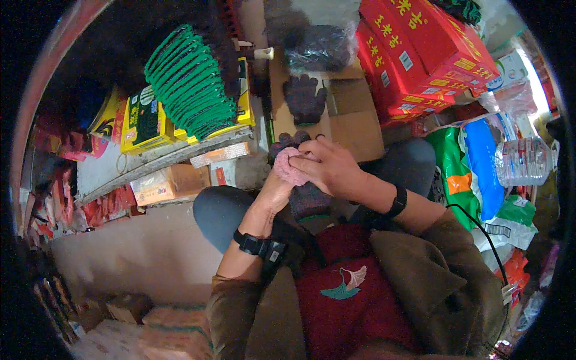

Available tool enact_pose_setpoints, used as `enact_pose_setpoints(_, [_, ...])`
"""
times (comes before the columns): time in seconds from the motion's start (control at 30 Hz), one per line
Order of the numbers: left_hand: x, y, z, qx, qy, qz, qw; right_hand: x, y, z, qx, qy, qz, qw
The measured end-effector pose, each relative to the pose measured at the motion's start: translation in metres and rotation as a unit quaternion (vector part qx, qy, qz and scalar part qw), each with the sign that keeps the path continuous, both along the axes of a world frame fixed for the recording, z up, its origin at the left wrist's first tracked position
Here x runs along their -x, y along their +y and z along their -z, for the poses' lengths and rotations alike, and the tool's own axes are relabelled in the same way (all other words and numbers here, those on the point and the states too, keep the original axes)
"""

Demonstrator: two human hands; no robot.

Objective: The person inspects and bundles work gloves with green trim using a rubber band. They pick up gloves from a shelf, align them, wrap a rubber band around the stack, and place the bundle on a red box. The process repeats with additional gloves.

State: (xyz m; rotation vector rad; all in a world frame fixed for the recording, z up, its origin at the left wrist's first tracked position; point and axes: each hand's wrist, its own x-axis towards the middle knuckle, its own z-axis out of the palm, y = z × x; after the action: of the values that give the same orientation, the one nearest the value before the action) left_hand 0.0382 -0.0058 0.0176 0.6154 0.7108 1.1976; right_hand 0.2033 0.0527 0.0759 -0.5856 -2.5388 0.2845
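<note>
A pink, knobbly-textured cloth sits where my two hands meet above my lap. The fingers of my right hand are bent over it and press on it. My left hand comes up against it from below left, its fingers hidden behind the cloth. Under the hands lies a dark knitted glove; dark fingertips show beyond the cloth, and the cuff shows toward my body. Farther off, another dark glove lies flat on a cardboard box.
On the left shelf, a fanned stack of green-cuffed gloves rests on yellow boxes. Red cartons are piled at the far right. A clear plastic jug and green and blue packages stand right of my knee. Clear plastic wrap lies behind the cardboard.
</note>
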Motion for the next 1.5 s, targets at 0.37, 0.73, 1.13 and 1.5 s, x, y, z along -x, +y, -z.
enact_pose_setpoints(0.37, [0.004,0.000,0.000,0.038,0.054,-0.005,0.998,0.008,0.029,0.011,-0.056,0.002,0.082,0.995])
enact_pose_setpoints(0.73, [0.011,-0.002,-0.014,0.015,-0.015,-0.059,0.998,-0.047,0.063,0.005,0.128,0.078,0.210,0.966])
enact_pose_setpoints(1.13, [0.002,0.000,-0.006,0.056,-0.108,-0.081,0.989,-0.017,0.018,0.003,0.022,0.025,0.066,0.997])
enact_pose_setpoints(1.5, [0.007,-0.001,-0.008,0.046,-0.114,-0.092,0.988,-0.055,0.042,0.054,0.309,0.099,0.168,0.931])
